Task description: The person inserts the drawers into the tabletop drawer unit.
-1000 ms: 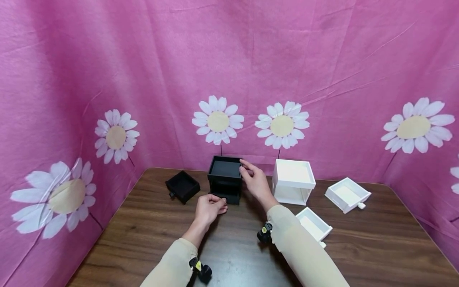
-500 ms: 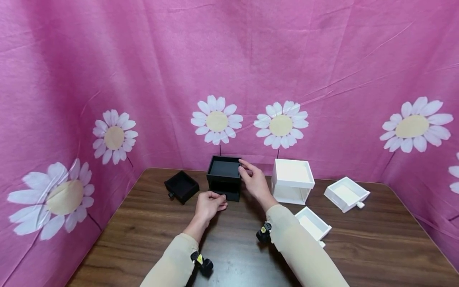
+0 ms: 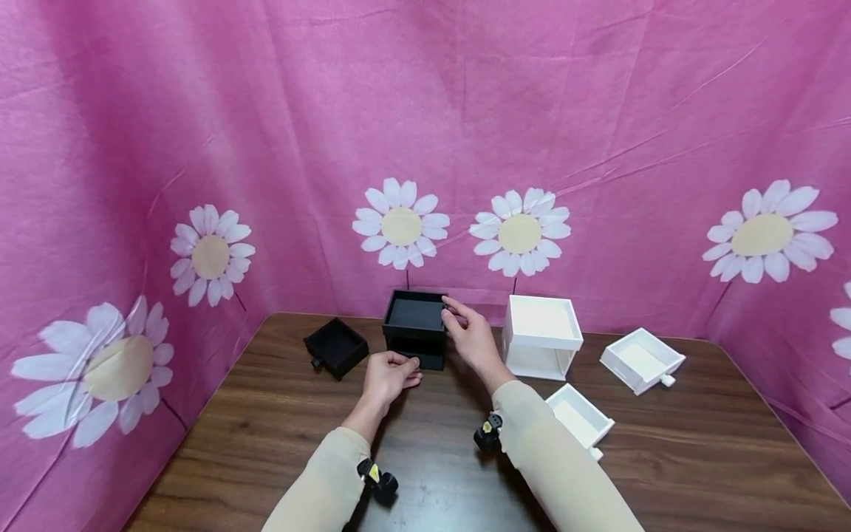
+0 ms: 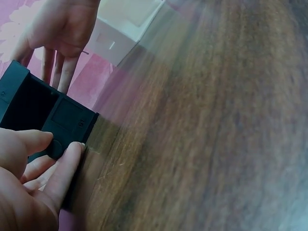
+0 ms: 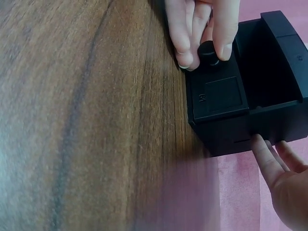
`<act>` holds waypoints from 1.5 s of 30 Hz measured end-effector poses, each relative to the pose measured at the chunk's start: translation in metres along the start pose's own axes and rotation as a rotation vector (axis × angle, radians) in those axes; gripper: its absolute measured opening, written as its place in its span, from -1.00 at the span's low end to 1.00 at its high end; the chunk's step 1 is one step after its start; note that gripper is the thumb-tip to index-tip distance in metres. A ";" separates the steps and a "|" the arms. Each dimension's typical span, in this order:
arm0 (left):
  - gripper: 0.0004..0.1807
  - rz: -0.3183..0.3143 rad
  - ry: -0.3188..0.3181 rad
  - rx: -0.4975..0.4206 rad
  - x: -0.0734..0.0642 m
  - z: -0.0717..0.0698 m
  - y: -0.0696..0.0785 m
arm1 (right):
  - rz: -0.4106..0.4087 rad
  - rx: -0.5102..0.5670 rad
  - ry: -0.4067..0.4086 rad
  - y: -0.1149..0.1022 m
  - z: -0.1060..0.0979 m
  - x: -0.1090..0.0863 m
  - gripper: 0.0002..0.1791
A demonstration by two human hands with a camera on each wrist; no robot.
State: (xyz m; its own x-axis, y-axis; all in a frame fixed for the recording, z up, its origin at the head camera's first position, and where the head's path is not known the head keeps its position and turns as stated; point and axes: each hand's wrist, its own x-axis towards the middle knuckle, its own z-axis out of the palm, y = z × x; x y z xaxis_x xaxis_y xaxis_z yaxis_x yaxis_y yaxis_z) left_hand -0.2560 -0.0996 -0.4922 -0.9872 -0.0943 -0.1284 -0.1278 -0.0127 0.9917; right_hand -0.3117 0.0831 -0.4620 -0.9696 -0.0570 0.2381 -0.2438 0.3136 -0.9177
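A small black two-level drawer box (image 3: pixel 415 314) stands at the back of the table, its upper slot hollow and dark. In the lower slot sits a black drawer (image 5: pixel 219 98) whose front carries a round knob (image 5: pixel 208 50). My left hand (image 3: pixel 388 380) pinches that knob between thumb and fingers, low near the tabletop. On the opposite side my right hand (image 3: pixel 473 340) rests nearly straight fingers against the box's right wall, as the right wrist view shows. A second black drawer (image 3: pixel 337 347) lies apart, left of the box.
Right of my right hand stands a white box (image 3: pixel 544 321) with an open front. One white drawer (image 3: pixel 641 362) lies beyond it, another white drawer (image 3: pixel 578 417) nearer, partly behind my right sleeve. A pink flowered curtain (image 3: pixel 459 133) rises behind the wooden table (image 3: pixel 445 473).
The lower black drawer has slid inward, away from me, and its front now sits closer to the box. My left hand has moved slightly forward with it; the right hand stays at the side.
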 end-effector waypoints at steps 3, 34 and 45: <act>-0.82 -0.002 -0.012 0.007 0.000 -0.002 0.001 | -0.002 0.003 0.004 0.000 0.000 0.001 -0.53; -0.82 0.065 -0.051 0.088 -0.021 -0.058 0.006 | 0.039 0.040 -0.025 -0.001 -0.003 0.001 -0.52; -0.80 0.062 -0.032 0.134 -0.026 -0.076 0.004 | 0.044 0.037 -0.011 -0.001 -0.001 -0.001 -0.52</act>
State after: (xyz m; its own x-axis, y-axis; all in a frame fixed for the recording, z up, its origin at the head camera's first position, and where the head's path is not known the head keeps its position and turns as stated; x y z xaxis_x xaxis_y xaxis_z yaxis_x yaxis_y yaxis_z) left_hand -0.2231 -0.1731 -0.4852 -0.9959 -0.0592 -0.0684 -0.0754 0.1254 0.9892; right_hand -0.3107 0.0840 -0.4612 -0.9794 -0.0549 0.1941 -0.2017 0.2812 -0.9382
